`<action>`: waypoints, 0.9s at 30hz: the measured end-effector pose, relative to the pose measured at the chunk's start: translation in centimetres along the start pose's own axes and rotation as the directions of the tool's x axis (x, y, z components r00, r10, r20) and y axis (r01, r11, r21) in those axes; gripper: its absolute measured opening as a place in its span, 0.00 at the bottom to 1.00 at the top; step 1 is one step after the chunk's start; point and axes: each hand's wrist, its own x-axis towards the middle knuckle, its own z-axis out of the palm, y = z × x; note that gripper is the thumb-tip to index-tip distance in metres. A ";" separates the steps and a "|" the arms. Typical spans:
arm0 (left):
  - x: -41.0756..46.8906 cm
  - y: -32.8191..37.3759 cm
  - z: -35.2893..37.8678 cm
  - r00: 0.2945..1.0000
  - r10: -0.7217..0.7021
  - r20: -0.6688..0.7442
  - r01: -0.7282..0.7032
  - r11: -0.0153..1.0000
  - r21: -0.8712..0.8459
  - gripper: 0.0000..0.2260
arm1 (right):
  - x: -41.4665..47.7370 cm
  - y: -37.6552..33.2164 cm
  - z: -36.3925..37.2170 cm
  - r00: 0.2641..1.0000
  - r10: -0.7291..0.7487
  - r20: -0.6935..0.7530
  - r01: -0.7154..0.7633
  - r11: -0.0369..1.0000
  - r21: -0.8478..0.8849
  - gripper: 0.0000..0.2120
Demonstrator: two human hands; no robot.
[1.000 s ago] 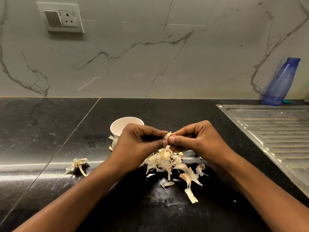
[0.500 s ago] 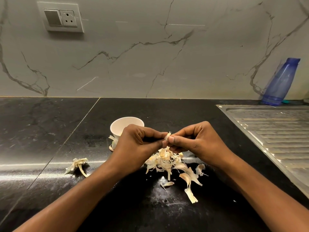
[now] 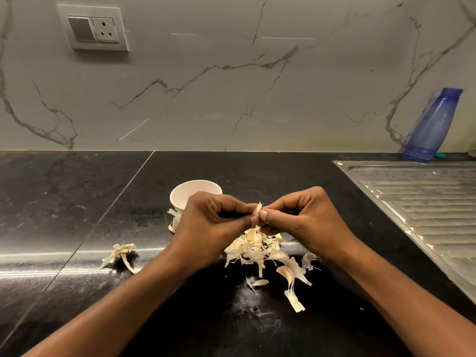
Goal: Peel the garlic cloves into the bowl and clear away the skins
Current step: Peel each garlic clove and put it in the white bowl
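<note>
A small pale garlic clove (image 3: 257,209) is pinched between both my hands above the black counter. My left hand (image 3: 208,225) grips it from the left with curled fingers and thumb. My right hand (image 3: 301,220) pinches it from the right, thumb on the near side. Most of the clove is hidden by my fingertips. Below the hands lies a pile of garlic skins (image 3: 257,247). A white bowl (image 3: 185,193) stands just behind my left hand, its inside partly hidden. A dry garlic stem with skins (image 3: 119,253) lies to the left.
A steel sink drainboard (image 3: 422,202) fills the right side of the black counter (image 3: 77,202). A blue bottle (image 3: 432,124) leans against the marble wall at the back right. A few loose skins (image 3: 175,217) lie beside the bowl.
Both hands stay where they were; my fingertips shift slightly on the clove. Bowl and skins have not moved.
</note>
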 end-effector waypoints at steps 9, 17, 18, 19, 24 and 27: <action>0.0 0.1 0.0 1.000 -0.030 0.004 0.030 0.999 -0.042 0.10 | -0.2 -0.3 -0.1 1.000 0.005 -0.016 -0.005 1.000 0.024 0.05; 0.0 0.3 -0.3 0.998 -0.049 0.031 0.050 0.998 -0.031 0.10 | 0.1 0.1 -0.6 0.997 0.040 0.063 -0.042 0.998 0.035 0.06; 0.0 0.3 -0.2 0.998 -0.051 0.031 0.052 0.998 -0.035 0.10 | 0.1 0.1 -0.6 0.997 0.037 0.061 -0.039 0.999 0.027 0.06; 0.0 0.3 -0.2 0.998 -0.052 0.032 0.053 0.998 -0.037 0.10 | 0.2 0.1 -0.6 0.998 0.035 0.060 -0.036 0.999 0.022 0.06; -0.1 0.4 -0.1 0.999 -0.033 0.022 0.033 0.999 -0.005 0.10 | 0.0 0.0 -0.4 0.999 0.000 0.038 0.001 1.000 -0.019 0.04; -0.1 0.5 0.0 1.000 -0.027 0.005 0.027 1.000 0.005 0.10 | -0.1 -0.2 0.0 0.999 -0.033 -0.004 0.033 0.999 -0.044 0.04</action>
